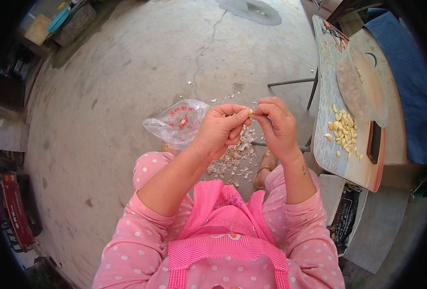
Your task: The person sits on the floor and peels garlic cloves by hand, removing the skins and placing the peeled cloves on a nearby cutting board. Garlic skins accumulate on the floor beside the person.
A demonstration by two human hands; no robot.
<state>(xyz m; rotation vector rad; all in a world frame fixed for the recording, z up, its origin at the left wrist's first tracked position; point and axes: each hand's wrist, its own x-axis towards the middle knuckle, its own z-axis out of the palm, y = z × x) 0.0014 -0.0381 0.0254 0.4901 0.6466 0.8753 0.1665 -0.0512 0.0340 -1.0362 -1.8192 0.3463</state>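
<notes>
Between the thumb and forefinger of my left hand (222,126) is a garlic clove (250,112), its tip poking out. My right hand (276,124) meets it from the other side, thumb and forefinger pinched at the clove's end. Whether the skin is still on it is too small to tell. Below my hands a heap of papery garlic skins (237,155) lies on the concrete floor between my feet. A clear plastic bag (179,123) with red printing lies to the left of the heap. Peeled cloves (344,130) are piled on the small folding table (325,159) at my right.
A translucent plastic basket (361,83) stands tilted on the table, behind the cloves. The table's metal legs (293,82) reach out over the floor. Blue cloth (401,72) hangs beyond it. A red box (16,211) sits far left, and a blue basin (58,20) at upper left.
</notes>
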